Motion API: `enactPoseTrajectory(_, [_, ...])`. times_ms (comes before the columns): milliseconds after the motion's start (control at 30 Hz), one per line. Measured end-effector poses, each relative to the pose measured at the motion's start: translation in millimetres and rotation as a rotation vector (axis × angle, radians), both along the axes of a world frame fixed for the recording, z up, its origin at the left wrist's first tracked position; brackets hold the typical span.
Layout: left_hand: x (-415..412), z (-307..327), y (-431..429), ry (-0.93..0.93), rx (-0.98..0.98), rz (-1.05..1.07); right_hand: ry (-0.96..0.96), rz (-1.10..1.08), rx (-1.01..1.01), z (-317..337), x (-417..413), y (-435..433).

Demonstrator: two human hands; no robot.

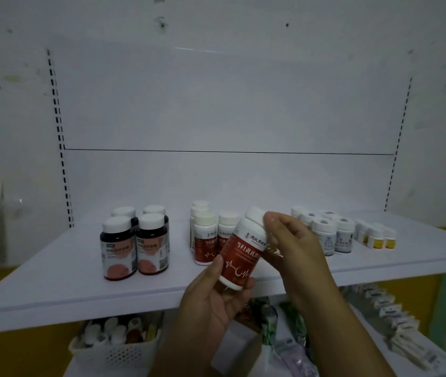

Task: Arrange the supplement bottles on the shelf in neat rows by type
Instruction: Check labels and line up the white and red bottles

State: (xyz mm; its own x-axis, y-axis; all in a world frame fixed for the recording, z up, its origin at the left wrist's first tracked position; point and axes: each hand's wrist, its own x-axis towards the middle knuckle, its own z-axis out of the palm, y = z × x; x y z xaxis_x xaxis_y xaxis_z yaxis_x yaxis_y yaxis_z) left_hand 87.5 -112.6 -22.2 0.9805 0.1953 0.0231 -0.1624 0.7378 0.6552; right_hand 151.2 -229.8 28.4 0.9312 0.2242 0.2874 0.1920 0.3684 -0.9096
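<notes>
Four groups are already standing sorted on the shelf (53, 273), while both hands are gripping one red-label bottle (241, 257), tilted toward one o'clock, not yet placed.

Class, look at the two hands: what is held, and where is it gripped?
A red-label bottle, tilted: left hand grips its base, right hand fingers touch its white cap.

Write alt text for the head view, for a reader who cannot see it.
Two hands hold a tilted red-label bottle in front of a white shelf: the left hand at its base, the right hand at its cap. Behind stand dark bottles, matching red-label bottles, blue-label bottles and small yellow-label bottles, grouped by type.
</notes>
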Motion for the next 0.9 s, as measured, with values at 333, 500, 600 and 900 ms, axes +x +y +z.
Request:
enactPoseTrajectory(333, [-3.8,1.4,-8.4,-0.132,0.268,0.399,-0.083,0.077,-0.064,-8.7,-14.7,7.4])
enactPoseTrajectory(500, [-5.5,0.3,-3.9,-0.122,0.313,0.367,-0.085,0.034,-0.082,-12.4,-11.9,12.6])
enactPoseTrajectory(600, [-9.1,5.5,3.0,-0.110,0.017,0.019,-0.093,0.062,-0.035,-11.6,-11.3,14.5])
enactPoseTrajectory(900, [4.3,1.2,-5.0,-0.095,0.293,0.336,-0.065,0.029,-0.115,-18.0,-7.5,19.6])
